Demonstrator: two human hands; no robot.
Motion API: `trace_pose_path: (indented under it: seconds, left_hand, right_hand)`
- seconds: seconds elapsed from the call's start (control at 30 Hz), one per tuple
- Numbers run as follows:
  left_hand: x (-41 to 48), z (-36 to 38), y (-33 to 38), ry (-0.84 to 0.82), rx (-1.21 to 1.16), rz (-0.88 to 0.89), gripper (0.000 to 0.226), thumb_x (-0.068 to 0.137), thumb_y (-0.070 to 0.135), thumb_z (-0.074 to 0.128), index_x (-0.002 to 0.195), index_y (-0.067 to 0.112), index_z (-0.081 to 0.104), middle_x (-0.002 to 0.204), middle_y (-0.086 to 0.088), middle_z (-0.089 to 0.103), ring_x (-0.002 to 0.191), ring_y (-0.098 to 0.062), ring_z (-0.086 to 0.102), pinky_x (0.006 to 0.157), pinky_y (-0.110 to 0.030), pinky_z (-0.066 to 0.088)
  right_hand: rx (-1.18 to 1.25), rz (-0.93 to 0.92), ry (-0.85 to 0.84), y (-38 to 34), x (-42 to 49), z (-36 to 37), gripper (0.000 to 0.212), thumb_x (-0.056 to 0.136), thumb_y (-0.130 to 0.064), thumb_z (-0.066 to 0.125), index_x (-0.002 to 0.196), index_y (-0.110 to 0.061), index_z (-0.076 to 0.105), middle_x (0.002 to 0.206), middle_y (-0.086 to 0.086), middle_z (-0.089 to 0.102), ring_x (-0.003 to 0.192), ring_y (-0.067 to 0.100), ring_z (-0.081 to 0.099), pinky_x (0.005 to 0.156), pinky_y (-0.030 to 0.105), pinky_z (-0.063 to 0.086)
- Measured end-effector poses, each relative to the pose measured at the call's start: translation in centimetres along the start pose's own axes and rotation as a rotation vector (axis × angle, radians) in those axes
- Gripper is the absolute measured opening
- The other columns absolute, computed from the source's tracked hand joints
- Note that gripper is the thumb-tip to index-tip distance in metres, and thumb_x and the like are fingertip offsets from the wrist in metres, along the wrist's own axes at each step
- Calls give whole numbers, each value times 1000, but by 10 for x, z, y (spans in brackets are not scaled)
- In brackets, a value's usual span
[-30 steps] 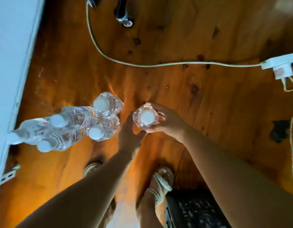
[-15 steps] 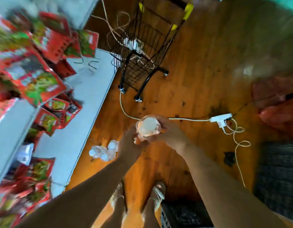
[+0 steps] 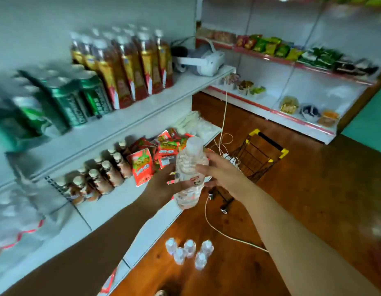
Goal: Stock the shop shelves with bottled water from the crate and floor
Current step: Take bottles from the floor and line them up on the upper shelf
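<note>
Both hands grip one water bottle (image 3: 190,174) upright in the air, just off the front edge of the lower shelf (image 3: 129,196). The left hand (image 3: 164,184) wraps its lower body; the right hand (image 3: 219,171) closes round its upper part. Five more bottles (image 3: 189,252) stand on the wooden floor (image 3: 313,189) beside the shelf base, with bare floor to their right. A wire basket (image 3: 260,159) sits beyond.

Green cans (image 3: 78,99) and brown drink bottles (image 3: 129,67) stand on a shelf. A black basket (image 3: 258,159) sits on the floor.
</note>
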State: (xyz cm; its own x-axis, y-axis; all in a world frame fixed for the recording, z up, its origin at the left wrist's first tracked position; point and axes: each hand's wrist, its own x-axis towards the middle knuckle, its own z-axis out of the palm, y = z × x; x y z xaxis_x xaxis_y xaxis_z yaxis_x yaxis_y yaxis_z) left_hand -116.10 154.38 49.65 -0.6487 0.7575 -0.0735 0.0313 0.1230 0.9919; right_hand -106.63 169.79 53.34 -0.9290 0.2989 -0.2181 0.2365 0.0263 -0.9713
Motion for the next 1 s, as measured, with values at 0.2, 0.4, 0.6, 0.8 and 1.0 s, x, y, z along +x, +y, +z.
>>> trace_pose_path:
  seconds: [0.2, 0.4, 0.6, 0.8, 1.0]
  left_hand:
    - [-82, -95, 54, 142, -10, 98, 38, 80, 6, 66, 117, 8, 58, 88, 8, 73, 75, -3, 65, 67, -12, 47]
    - [-170, -187, 75, 369, -25, 162, 47, 73, 33, 68, 115, 12, 64, 111, -14, 68, 98, -26, 63, 88, -46, 49]
    - [-237, -286, 87, 593, 24, 221, 60, 69, 36, 67, 121, 6, 59, 117, -12, 66, 109, -24, 61, 94, -38, 49]
    - [-266, -376, 78, 827, 22, 215, 36, 83, 20, 66, 118, 12, 61, 109, -3, 68, 90, -6, 64, 72, -14, 47]
    - [-257, -429, 58, 1036, 84, 87, 37, 84, 30, 67, 120, 26, 60, 103, -1, 69, 94, -15, 67, 78, -26, 47]
  right_hand:
    - [-8, -172, -311, -77, 11, 91, 37, 78, 4, 62, 102, -23, 55, 92, -3, 64, 77, 4, 63, 70, 19, 52]
    - [-86, -303, -483, -120, 27, 214, 64, 61, -12, 76, 119, -20, 51, 94, -5, 69, 80, 44, 59, 65, 63, 47]
    - [-27, -385, -509, -156, 45, 351, 53, 73, 18, 62, 119, -4, 48, 99, 4, 63, 76, 0, 63, 73, 18, 53]
    - [57, -430, -526, -177, 71, 463, 49, 72, 21, 60, 108, -11, 51, 98, 4, 64, 80, 5, 63, 71, 20, 54]
    - [88, -383, -508, -177, 107, 526, 48, 72, 23, 58, 105, -13, 53, 107, 7, 62, 91, 14, 61, 71, 22, 55]
